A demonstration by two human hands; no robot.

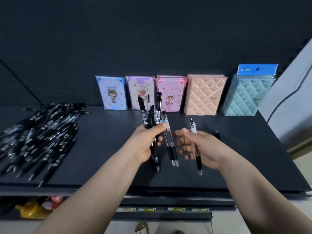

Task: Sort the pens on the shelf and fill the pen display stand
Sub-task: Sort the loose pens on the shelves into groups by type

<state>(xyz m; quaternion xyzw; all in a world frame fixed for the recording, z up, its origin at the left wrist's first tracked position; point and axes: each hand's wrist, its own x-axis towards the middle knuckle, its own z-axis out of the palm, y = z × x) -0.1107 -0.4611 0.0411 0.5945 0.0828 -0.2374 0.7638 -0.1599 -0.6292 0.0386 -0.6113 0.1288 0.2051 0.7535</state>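
The pen pile (38,137) is blurred and cropped left.

Dark shelf (104,141) carries a pen pile (42,132) left, notebooks (204,97) standing along the back

Bare dark shelf (104,149) lies open mid-front — heaped pens (38,137) block the left, upright notebooks (177,95) line the back.
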